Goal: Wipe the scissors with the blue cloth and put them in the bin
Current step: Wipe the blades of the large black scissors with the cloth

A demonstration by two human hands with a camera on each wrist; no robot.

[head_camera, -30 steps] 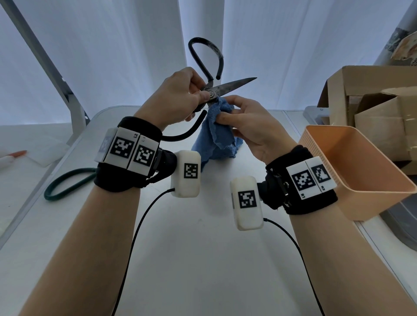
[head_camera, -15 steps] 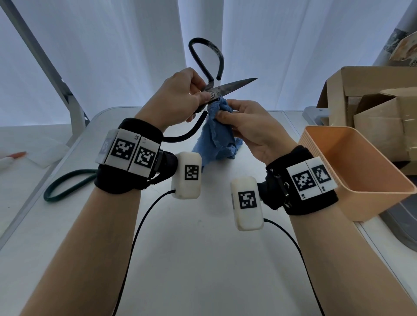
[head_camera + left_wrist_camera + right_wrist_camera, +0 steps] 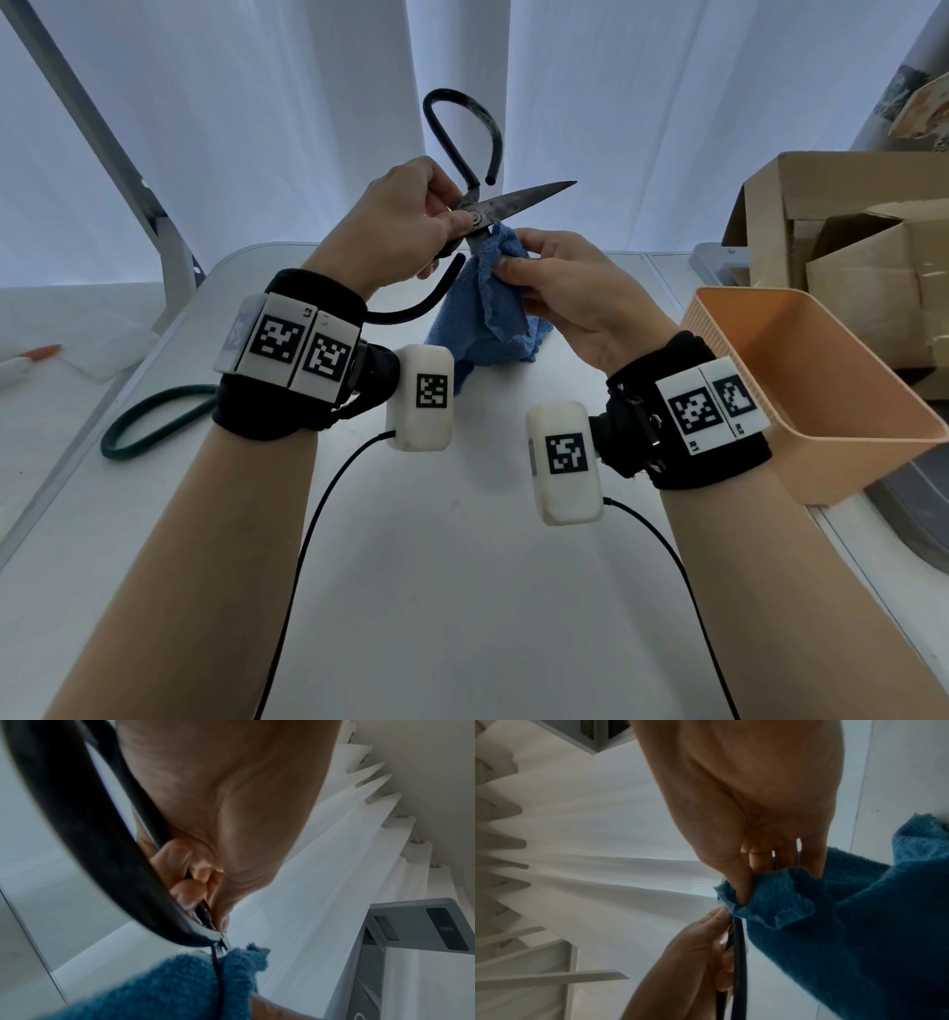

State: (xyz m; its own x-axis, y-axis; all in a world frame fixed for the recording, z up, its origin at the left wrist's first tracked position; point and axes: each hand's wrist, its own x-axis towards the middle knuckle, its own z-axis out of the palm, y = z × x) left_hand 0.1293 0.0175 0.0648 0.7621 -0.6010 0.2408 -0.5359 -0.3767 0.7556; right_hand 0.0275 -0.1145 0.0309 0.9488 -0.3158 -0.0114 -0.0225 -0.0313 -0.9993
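Large scissors with black loop handles are held up over the table, blades spread apart. My left hand grips them at the pivot, thumb on the rivet. One blade points right and is bare. The other blade is hidden in the blue cloth, which my right hand pinches around it just below the pivot. In the left wrist view the cloth is folded over the thin blade edge, beside the black handle. The right wrist view has my fingers pressing the cloth. An orange bin stands at the right.
Cardboard boxes are stacked behind the bin. A dark green looped cord lies at the table's left edge. A grey metal post rises at the back left, with white curtains behind. Black cables trail from my wrist cameras over the table.
My right hand and the cloth have shifted slightly down and left along the lower blade, toward the pivot. The left hand and scissors have stayed almost still.
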